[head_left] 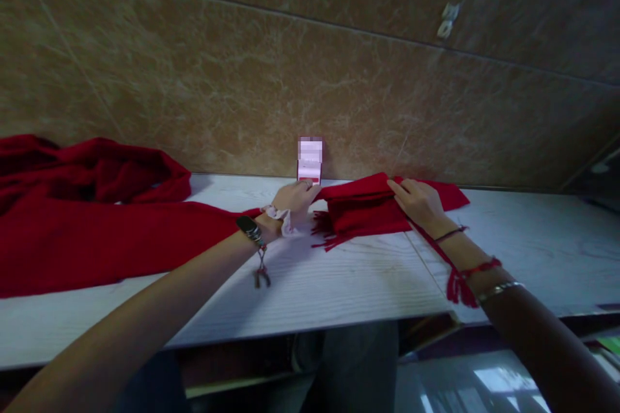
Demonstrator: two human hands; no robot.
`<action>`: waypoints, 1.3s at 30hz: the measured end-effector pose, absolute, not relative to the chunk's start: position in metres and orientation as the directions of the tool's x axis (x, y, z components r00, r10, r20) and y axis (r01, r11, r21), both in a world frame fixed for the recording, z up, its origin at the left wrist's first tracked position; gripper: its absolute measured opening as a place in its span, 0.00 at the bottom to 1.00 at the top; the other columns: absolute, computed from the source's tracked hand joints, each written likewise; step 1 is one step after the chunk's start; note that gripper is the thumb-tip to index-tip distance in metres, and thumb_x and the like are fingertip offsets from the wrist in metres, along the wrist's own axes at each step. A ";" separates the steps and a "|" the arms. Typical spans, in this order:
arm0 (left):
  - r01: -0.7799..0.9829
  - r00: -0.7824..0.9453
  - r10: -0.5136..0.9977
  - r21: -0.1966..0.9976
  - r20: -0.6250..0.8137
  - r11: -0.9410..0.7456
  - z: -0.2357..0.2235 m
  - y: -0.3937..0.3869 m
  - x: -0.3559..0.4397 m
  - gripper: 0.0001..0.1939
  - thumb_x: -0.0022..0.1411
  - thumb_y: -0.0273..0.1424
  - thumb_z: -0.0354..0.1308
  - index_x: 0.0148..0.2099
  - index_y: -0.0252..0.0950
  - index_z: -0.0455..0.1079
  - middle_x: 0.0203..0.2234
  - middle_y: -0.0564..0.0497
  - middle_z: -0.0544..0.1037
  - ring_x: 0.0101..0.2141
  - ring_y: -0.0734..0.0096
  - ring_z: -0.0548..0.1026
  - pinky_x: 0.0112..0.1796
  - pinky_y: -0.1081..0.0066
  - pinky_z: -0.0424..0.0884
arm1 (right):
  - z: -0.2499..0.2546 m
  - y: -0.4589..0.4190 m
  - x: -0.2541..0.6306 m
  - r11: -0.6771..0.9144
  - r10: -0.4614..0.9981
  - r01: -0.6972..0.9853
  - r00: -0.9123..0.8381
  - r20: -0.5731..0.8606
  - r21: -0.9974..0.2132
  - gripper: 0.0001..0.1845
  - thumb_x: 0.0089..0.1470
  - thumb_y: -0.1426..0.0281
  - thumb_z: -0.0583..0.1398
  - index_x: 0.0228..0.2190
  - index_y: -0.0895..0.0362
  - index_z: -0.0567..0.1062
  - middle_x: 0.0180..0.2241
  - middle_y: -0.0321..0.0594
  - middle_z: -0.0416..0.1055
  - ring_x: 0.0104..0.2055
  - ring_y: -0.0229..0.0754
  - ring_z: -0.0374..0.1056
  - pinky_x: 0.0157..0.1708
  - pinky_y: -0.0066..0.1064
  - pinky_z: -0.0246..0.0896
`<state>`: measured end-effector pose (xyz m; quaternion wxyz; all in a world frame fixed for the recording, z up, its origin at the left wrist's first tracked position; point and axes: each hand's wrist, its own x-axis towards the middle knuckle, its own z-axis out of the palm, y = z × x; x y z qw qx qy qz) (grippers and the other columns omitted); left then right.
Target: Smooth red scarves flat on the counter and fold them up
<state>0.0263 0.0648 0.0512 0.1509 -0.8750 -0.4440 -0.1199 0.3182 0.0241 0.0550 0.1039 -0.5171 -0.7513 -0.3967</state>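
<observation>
A long red scarf point(371, 213) with tasselled ends lies along a white wood-grain table. Its right part is folded over in layers, and one fringe hangs out toward the left of the fold. My left hand point(294, 201) is closed on the scarf just left of this fold; a watch and a scrunchie sit on that wrist. On the fold's right side, my right hand point(417, 201) grips the cloth with thumb and fingers. Another tasselled strip trails under my right wrist toward the table's front. Leftward, the scarf spreads wide and flat, with a bunched heap at the far left.
A phone point(310, 158) with a lit screen leans on the brown marbled wall point(217, 90) behind the table point(339, 290). A small white fixture point(448, 20) is on the wall at upper right. Under the table's front edge are my legs and a shiny floor.
</observation>
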 end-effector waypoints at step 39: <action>0.627 0.775 0.600 -0.127 0.197 -0.768 0.020 0.031 0.074 0.16 0.61 0.22 0.44 0.50 0.34 0.63 0.42 0.40 0.69 0.42 0.61 0.69 0.36 0.66 0.68 | 0.001 0.008 0.354 0.360 0.834 0.901 -0.427 0.350 0.241 0.24 0.50 0.80 0.48 0.50 0.63 0.65 0.49 0.48 0.67 0.50 0.43 0.63 0.49 0.35 0.60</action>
